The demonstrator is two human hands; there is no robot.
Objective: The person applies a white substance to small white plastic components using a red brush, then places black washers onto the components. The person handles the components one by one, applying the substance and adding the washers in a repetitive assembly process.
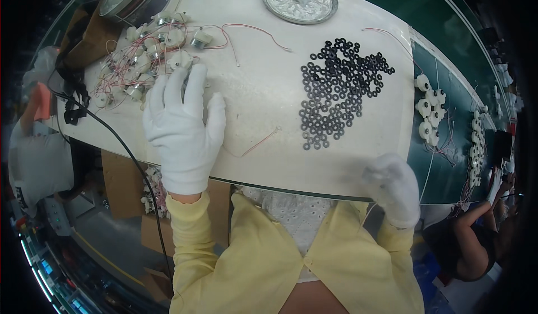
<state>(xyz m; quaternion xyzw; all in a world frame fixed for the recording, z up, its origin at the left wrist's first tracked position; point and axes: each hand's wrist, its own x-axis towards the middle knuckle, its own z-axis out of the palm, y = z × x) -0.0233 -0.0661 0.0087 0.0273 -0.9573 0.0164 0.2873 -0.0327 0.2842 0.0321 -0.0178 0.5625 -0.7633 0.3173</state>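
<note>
My left hand (182, 126), in a white glove, lies over the left part of the table with its fingers stretched out and the thumb apart. Its fingertips reach the near edge of a heap of small white-and-metal motors (143, 62) with thin red and white wires, and touch or nearly touch one motor (180, 59). Over the table's near right edge is my right hand (392, 188), also gloved; motion smears its fingers, so whether it holds anything is not visible. Many small black rubber rings (336, 78) lie spread between the hands, farther back.
A round metal lid (300, 0) holding a white paste and a red-handled stick sits at the far edge. At far left stands a metal tin (134, 0). White round parts (430, 109) line the green surface at right. A black cable (120, 140) hangs at left; people work on both sides.
</note>
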